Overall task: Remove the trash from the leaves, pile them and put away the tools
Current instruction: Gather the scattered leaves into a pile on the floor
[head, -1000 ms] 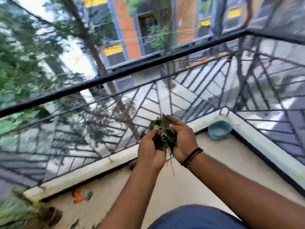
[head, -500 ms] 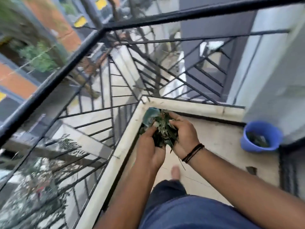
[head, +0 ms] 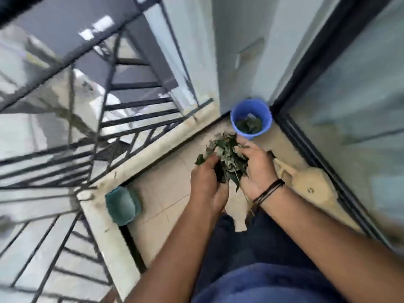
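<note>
Since half a second ago your view has swung right and down: the bucket (head: 251,119), then off at the right edge, now sits just beyond your hands, and the teal pot (head: 123,205) that lay behind the leaves is now off to your left on the floor.

Far left, the railing (head: 105,132) is smeared by motion blur, and what lies past its bars is too soft to make out. The ledge (head: 153,149) under it runs diagonally to the wall corner. The teal pot sits against that ledge at the corner of the floor, its far side blurred.

Your left hand (head: 206,184) curls round the near side of the leaves (head: 226,158), fingers clamped on the bunch; the palm side is hidden from you. The leaves stand up between your 2 hands, above the floor and short of the bucket. Your right hand (head: 256,169) grips the other side, fingers wrapped into the bunch so their tips are buried. A black band (head: 270,191) circles that wrist.

The bucket stands in the corner by the wall, with dark leafy stuff inside that you can't read clearly. Right of your hand a beige dustpan (head: 306,182) lies on the floor, its near end partly covered by your wrist. The glass door (head: 360,106) at far right is cut off by the frame.
</note>
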`<state>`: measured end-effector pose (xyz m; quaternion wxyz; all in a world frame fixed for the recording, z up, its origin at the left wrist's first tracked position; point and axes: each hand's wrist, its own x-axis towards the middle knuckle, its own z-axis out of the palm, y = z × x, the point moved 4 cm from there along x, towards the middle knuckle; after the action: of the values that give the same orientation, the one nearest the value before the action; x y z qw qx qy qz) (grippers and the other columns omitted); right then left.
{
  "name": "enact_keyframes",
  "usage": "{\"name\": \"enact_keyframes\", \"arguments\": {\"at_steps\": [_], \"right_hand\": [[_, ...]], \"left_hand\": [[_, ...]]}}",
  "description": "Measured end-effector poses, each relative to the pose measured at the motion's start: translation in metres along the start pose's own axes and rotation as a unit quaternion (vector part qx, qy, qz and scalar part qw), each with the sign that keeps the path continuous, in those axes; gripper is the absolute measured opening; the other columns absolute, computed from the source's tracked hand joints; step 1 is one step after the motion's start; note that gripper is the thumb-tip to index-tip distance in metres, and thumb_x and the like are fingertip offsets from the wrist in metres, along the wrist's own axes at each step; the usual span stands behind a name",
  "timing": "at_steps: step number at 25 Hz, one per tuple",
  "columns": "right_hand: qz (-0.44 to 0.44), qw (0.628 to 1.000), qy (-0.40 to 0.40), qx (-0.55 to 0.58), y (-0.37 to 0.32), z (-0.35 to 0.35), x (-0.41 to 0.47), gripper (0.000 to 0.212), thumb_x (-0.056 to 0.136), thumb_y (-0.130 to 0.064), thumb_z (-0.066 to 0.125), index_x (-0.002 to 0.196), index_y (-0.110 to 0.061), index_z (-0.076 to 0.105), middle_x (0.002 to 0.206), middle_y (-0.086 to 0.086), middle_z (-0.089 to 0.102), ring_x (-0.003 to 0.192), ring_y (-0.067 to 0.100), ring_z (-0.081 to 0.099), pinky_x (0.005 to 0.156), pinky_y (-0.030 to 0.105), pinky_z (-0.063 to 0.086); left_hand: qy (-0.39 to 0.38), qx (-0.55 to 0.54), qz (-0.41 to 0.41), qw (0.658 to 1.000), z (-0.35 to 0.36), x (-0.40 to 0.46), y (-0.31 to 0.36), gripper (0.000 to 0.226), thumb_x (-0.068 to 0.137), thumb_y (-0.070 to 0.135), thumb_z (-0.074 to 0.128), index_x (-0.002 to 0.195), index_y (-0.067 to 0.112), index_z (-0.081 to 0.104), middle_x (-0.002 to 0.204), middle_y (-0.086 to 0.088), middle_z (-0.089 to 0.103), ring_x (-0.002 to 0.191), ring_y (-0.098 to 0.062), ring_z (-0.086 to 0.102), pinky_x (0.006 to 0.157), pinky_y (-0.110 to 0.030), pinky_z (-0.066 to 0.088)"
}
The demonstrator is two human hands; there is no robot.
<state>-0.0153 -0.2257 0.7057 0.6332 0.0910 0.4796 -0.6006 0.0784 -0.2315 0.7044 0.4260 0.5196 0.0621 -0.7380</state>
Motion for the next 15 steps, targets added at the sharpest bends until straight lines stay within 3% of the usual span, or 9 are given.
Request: {"name": "enact_keyframes", "arguments": {"at_steps": [3,5,9,12,15], "right_hand": [[-0.016,0.992,0.115,0.051,-0.018,-0.043,0.065,0.040,0.096,0.005,0.040,0.128,-0.004,0.063,0.121,0.021,0.068,0.104,0.032,0.067,0.096,0.041,0.054],[-0.021,0.983,0.167,0.073,-0.025,-0.070,0.112,0.041,0.096,0.004,0.044,0.131,-0.006,0.061,0.128,0.021,0.065,0.115,0.034,0.064,0.104,0.045,0.049],[-0.037,0.969,0.226,0.093,-0.042,-0.123,0.223,0.037,0.095,0.007,0.043,0.119,-0.009,0.067,0.117,0.019,0.069,0.106,0.030,0.065,0.099,0.041,0.051],[-0.052,0.957,0.272,0.086,-0.047,-0.152,0.289,0.033,0.093,0.007,0.049,0.114,-0.008,0.070,0.115,0.020,0.070,0.101,0.029,0.067,0.098,0.042,0.053],[-0.051,0.941,0.327,0.063,-0.035,-0.183,0.361,0.027,0.090,0.006,0.058,0.109,-0.006,0.073,0.109,0.020,0.072,0.103,0.035,0.069,0.097,0.045,0.055]], "left_hand": [[-0.027,0.092,-0.090,0.991,0.038,0.069,-0.031,0.035,0.099,0.003,0.048,0.130,-0.009,0.059,0.117,-0.026,0.068,0.088,-0.028,0.071,0.072,-0.034,0.063],[-0.024,0.135,-0.114,0.984,0.054,0.120,-0.053,0.030,0.098,0.002,0.047,0.123,-0.006,0.062,0.105,-0.023,0.071,0.080,-0.028,0.074,0.068,-0.034,0.063],[-0.033,0.201,-0.138,0.969,0.074,0.241,-0.105,0.041,0.095,0.002,0.052,0.135,-0.007,0.057,0.134,-0.027,0.060,0.107,-0.033,0.067,0.091,-0.040,0.059],[-0.042,0.251,-0.149,0.955,0.085,0.322,-0.132,0.042,0.095,0.005,0.056,0.135,-0.006,0.057,0.134,-0.027,0.061,0.114,-0.035,0.064,0.085,-0.039,0.061],[-0.037,0.324,-0.155,0.933,0.089,0.403,-0.152,0.037,0.097,0.006,0.052,0.131,-0.006,0.061,0.126,-0.026,0.066,0.097,-0.032,0.070,0.071,-0.035,0.062]]}}
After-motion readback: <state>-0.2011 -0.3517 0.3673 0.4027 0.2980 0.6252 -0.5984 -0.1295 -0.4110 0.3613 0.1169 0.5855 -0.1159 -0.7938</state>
